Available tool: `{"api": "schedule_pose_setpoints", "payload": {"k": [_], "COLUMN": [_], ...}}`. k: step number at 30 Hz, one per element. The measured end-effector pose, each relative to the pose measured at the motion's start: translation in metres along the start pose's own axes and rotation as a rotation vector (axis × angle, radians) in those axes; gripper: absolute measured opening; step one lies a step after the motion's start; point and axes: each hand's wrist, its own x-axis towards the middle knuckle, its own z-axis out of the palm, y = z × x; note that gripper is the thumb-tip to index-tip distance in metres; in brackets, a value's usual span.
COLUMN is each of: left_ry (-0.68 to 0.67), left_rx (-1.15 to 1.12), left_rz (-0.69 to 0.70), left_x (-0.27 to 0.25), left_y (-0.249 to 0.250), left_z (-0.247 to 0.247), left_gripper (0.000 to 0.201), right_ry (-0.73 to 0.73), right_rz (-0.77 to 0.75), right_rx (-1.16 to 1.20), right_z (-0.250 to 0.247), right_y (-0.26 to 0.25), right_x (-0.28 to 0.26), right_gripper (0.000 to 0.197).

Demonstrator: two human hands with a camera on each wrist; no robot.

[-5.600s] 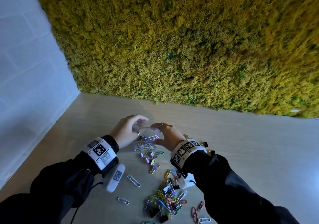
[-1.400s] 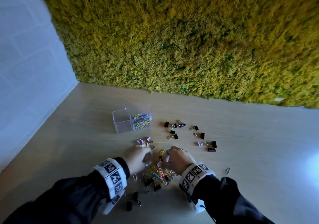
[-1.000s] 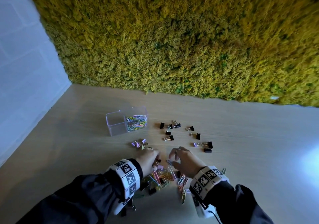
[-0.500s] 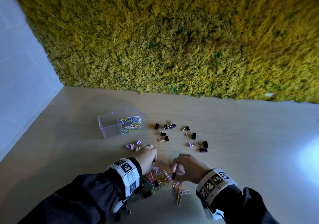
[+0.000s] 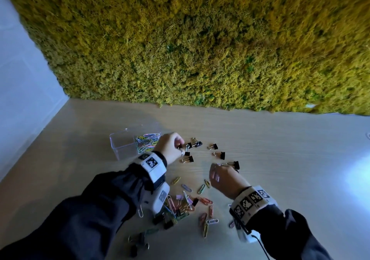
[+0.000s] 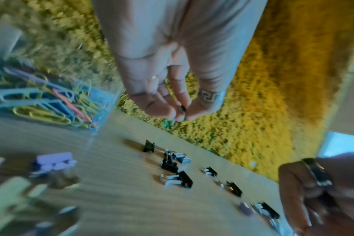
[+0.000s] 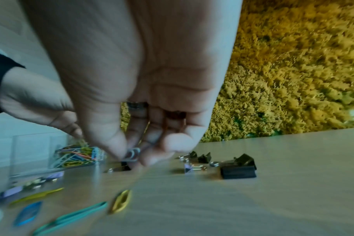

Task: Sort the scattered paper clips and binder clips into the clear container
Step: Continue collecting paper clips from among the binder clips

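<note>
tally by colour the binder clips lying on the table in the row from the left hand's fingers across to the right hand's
black binder clips: 7
purple binder clip: 1
total: 8 in view

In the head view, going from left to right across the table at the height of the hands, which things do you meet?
Clear container → left hand → black binder clips → right hand.
</note>
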Motion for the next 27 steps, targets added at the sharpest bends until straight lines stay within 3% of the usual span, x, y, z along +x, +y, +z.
{"api": "schedule_pose_setpoints", "payload": {"k": [3,6,10,13,20,24,27], "left_ry": [0.014,-0.052,-0.453,-0.634,-0.592,-0.567,-0.598], "left_rx": [-0.114,-0.028,0.264,0.506,0.643,0.702,0.621], "left_rz": [-0.048,-0.023,0.091,0.08,0.133,0.177,0.157], "left_x": [0.013,0.006,-0.022,-0.039,-0.05,-0.057,-0.054], "left_y": [-0.004,-0.01,-0.015,-0.019,-0.016,-0.012,-0.014], "left_z": [0.001,-0.003,-0.006,0.007,0.022,0.025,0.02], "left_gripper": [0.023,0.021,0.021,0.035,0.019,0.011,0.021], "right_ry": [0.043,-0.071,-0.195,-0.192,-0.3,-0.281,-0.279], "right_rz": [0.077,0.017,-0.068,-0.152,-0.144,-0.223,-0.215], "right_rx": [0.132,0.175,0.086,0.123,0.077,-0.114,-0.017], "right_z": [-0.007,-0.002,0.009,0.015,0.022,0.027,0.029], "right_y": [0.004,0.003,-0.001,-0.016,-0.038,-0.039,-0.037], "right_x": [0.01,0.008,-0.003,-0.006,0.0,-0.004,-0.006], "right_gripper": [0.017,0.022,0.006,0.018,0.02,0.023,0.021]}}
